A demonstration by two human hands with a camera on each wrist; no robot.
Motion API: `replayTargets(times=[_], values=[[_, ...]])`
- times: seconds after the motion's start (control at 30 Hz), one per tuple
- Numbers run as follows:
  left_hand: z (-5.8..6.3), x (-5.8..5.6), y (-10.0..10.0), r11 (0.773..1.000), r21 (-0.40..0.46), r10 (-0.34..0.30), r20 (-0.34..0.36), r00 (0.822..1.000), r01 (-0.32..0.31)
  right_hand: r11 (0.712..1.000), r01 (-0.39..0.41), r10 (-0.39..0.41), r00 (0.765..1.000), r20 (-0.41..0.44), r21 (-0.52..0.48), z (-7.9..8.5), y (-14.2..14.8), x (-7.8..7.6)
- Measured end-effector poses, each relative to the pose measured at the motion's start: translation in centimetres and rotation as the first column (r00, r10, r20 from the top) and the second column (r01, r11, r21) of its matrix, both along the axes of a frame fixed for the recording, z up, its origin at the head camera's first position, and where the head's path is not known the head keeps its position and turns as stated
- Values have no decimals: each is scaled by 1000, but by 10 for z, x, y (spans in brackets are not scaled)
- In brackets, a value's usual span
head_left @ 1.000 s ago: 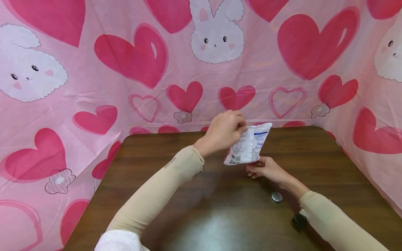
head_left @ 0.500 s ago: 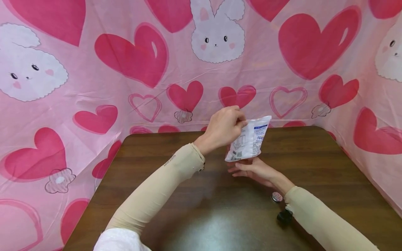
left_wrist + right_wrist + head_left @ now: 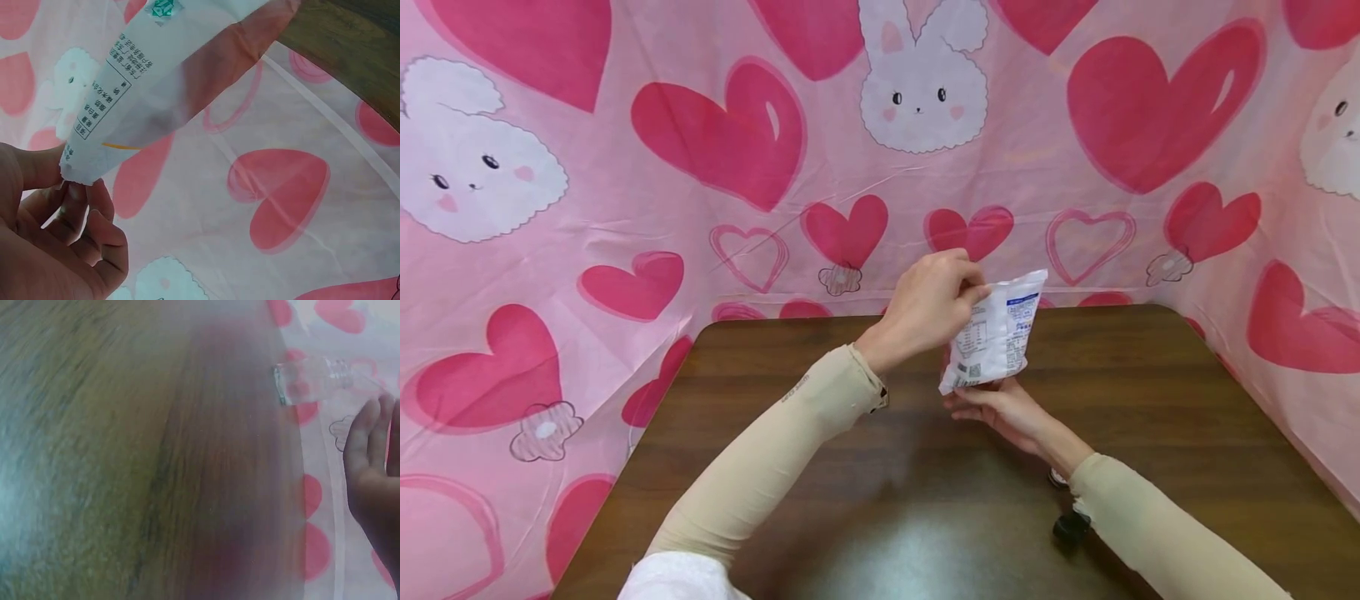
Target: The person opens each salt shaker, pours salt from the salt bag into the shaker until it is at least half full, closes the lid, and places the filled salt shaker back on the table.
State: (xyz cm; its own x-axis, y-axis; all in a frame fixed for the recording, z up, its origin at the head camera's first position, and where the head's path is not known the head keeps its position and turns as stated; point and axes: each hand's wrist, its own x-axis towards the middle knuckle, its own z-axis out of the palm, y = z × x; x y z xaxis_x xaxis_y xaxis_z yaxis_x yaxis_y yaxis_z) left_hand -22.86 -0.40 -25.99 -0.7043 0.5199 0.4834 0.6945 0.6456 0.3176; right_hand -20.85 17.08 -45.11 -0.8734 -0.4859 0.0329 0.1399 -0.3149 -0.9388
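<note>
Against a Backdrop (image 3: pixel 850 171) of Hearts, a White Packet (image 3: pixel 996 333) Held Aloft

The pink cloth, printed with red hearts and rabbits, rises behind a dark wood-grain tabletop (image 3: pixel 760 358), over which two arms in beige sleeves (image 3: pixel 775 458) reach. Above the wood the packet tilts, its edge pinched between the thumb and fingers of the left hand (image 3: pixel 925 304). The right hand (image 3: pixel 1007 412) sits just under its lower edge, fingers extended; whether they touch cannot be told. A clear bottle (image 3: pixel 306 381) shows near those fingertips in the right wrist view. Beside the right cuff lie a black object (image 3: pixel 1070 528) and a smaller round piece (image 3: pixel 1057 477), partly hidden.
</note>
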Motion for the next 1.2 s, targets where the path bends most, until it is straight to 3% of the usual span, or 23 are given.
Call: replayTargets(times=[0.17,0.27,0.43,0.6,1.2], values=[[-2,-1,-4,1000,-8,4,24,1000,-4,985,149,-141,985,-98,91,-5,-4,-3],[-8,-6,-6,1000,-9,7,27,1000,-7,979,178,-166,979,-115,98,-8,-5,-6],[-17,-12,-11,1000,19,-9,39,999,8,998,66,-65,996,-54,4,-10,-8,-4],[-21,-14,-16,999,28,-16,69,997,14,994,-46,45,999,-17,-103,-8,-10,0],[-17,-21,-36,992,115,-61,167,984,42,987,-55,48,998,-48,-149,-3,-9,-4]])
